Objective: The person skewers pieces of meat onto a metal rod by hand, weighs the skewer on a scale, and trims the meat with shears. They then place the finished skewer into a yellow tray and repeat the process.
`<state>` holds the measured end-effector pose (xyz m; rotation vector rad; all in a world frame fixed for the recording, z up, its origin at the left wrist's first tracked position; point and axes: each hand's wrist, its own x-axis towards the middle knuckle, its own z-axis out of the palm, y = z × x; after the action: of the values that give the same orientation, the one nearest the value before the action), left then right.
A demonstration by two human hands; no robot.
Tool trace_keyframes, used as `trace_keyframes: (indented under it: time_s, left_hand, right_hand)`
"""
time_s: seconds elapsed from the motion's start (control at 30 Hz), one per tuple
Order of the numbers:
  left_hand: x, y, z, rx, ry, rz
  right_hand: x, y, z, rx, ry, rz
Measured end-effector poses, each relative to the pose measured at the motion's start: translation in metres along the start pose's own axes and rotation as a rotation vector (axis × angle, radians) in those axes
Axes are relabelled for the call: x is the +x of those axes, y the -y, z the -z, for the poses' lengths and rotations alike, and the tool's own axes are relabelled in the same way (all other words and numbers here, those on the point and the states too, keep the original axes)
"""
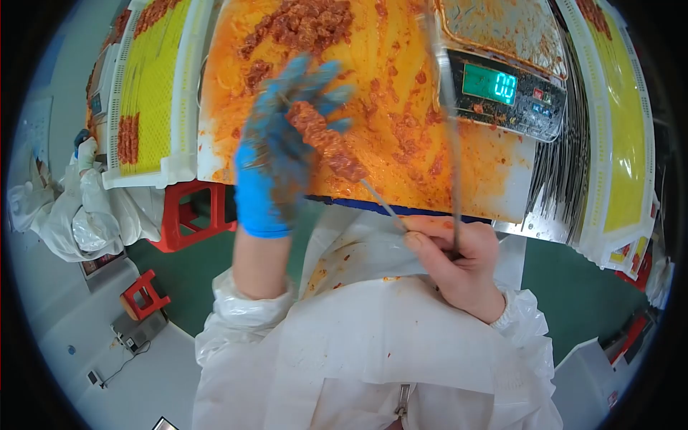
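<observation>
My left hand [276, 143], in a smeared blue glove, has its fingers spread behind and around a meat skewer [326, 142]. The minced meat lies across the palm side, slanting down to the right. My bare right hand [459, 261] pinches the lower end of the skewer's metal stick. A long, thin metal piece [453, 136], blurred, also rises from my right fist across the scale's left edge. Minced meat [308, 25] is heaped at the back of the orange-smeared board [387, 79].
A scale [502, 93] reading 0.0 stands at the right, beside bare metal sticks [555, 179]. White trays with yellow mats flank the board, the left one [179, 168] holding meat skewers. Red stools [193, 218] stand on the floor. At the far left is a co-worker's white sleeve [93, 190].
</observation>
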<state>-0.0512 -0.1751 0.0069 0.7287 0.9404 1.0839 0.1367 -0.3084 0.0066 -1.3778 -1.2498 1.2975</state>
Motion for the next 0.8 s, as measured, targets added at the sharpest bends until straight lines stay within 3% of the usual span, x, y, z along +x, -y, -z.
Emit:
trace_keyframes:
  time_s: [0.07, 0.17, 0.2, 0.3, 0.33, 0.43, 0.53, 0.6, 0.67, 0.77, 0.8]
  left_hand:
    - [0.004, 0.009, -0.020, -0.262, 0.113, 0.020]
    - [0.005, 0.020, -0.029, -0.241, 0.187, 0.000]
    - [0.002, 0.011, -0.054, -0.357, -0.020, 0.044]
    - [0.018, 0.020, -0.044, -0.625, 0.477, 0.027]
    - [0.009, 0.018, -0.059, -0.491, 0.260, 0.081]
    - [0.004, 0.020, -0.058, -0.417, 0.239, 0.079]
    - [0.005, 0.017, -0.060, -0.504, 0.186, 0.065]
    - [-0.011, 0.010, -0.074, -0.445, 0.085, 0.249]
    - [-0.012, 0.023, -0.052, -0.514, 0.367, 0.340]
    - [-0.013, 0.018, -0.051, -0.404, 0.251, 0.250]
    - [-0.009, 0.018, -0.047, -0.495, 0.330, 0.259]
  right_hand:
    - [0.004, 0.002, 0.000, 0.010, 0.005, 0.008]
    - [-0.002, 0.001, 0.005, -0.064, -0.061, 0.041]
    - [-0.003, -0.001, 0.005, -0.094, -0.085, 0.057]
    - [-0.006, -0.010, -0.004, -0.073, -0.196, 0.105]
    - [-0.006, -0.011, -0.007, -0.043, -0.231, 0.121]
    - [-0.001, -0.003, -0.014, -0.043, -0.255, 0.140]
    - [-0.002, 0.006, -0.017, -0.030, -0.205, -0.002]
    - [-0.003, 0.006, -0.019, 0.005, -0.176, -0.044]
    - [-0.002, 0.006, -0.022, -0.011, -0.185, -0.049]
    - [-0.005, 0.005, -0.028, -0.116, -0.242, 0.019]
    - [-0.004, 0.005, -0.028, -0.158, -0.248, 0.069]
